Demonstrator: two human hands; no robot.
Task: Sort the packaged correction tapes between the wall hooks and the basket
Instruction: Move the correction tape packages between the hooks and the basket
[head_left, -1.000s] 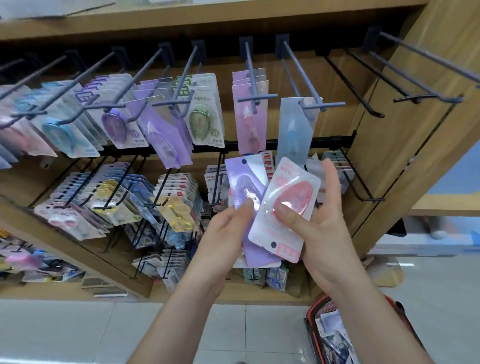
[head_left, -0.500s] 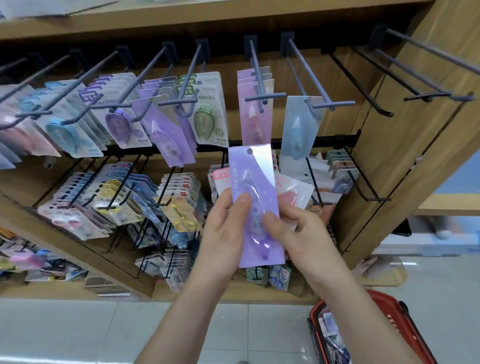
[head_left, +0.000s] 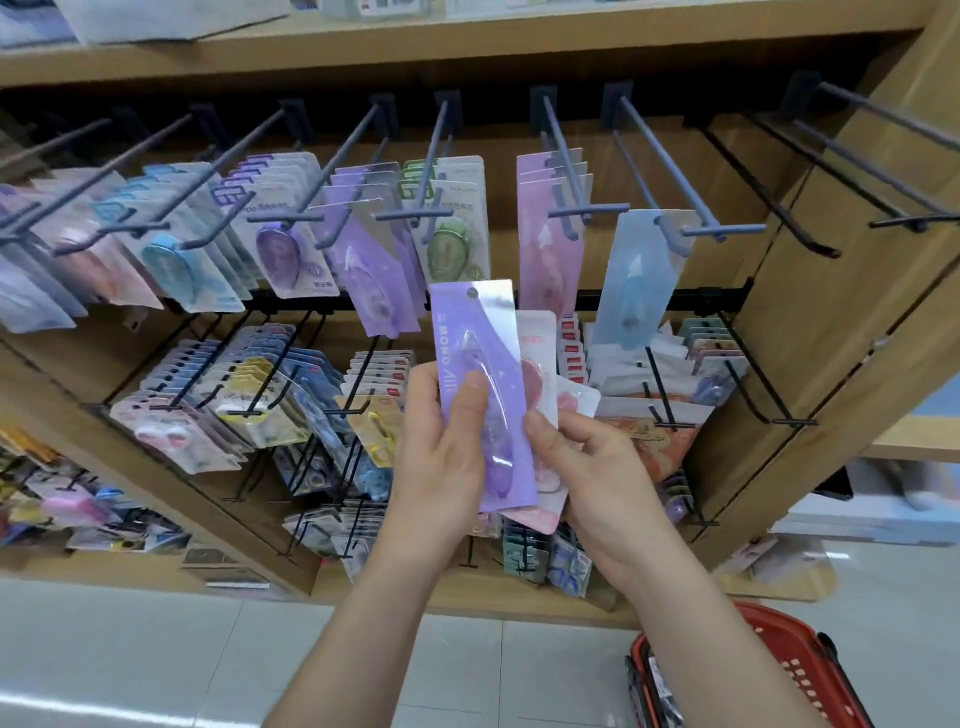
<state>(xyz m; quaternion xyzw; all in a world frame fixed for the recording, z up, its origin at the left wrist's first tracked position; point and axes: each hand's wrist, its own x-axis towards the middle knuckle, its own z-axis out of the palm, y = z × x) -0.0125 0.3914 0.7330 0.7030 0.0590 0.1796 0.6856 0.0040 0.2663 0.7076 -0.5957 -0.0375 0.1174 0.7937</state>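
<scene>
A long purple packaged correction tape (head_left: 475, 364) stands upright in front of the display, gripped by my left hand (head_left: 441, 457) with the thumb across its front. Behind it my right hand (head_left: 597, 473) holds pink packaged correction tapes (head_left: 540, 353), its thumb touching the purple pack's right edge. Grey wall hooks (head_left: 587, 213) above carry purple, pink, green and blue packs; a matching purple pack (head_left: 374, 280) hangs just left of the held one. The red basket (head_left: 779, 654) sits on the floor at lower right, holding packs.
Bare hooks (head_left: 883, 176) jut out at the upper right by the wooden side panel (head_left: 841, 322). A lower row of black hooks (head_left: 249, 410) holds several stationery packs. The floor is pale tile (head_left: 156, 649).
The pink pack, in front a second ago, has slid behind the purple pack. The purple pack now stands upright in front, and both hands rose slightly toward the hooks.
</scene>
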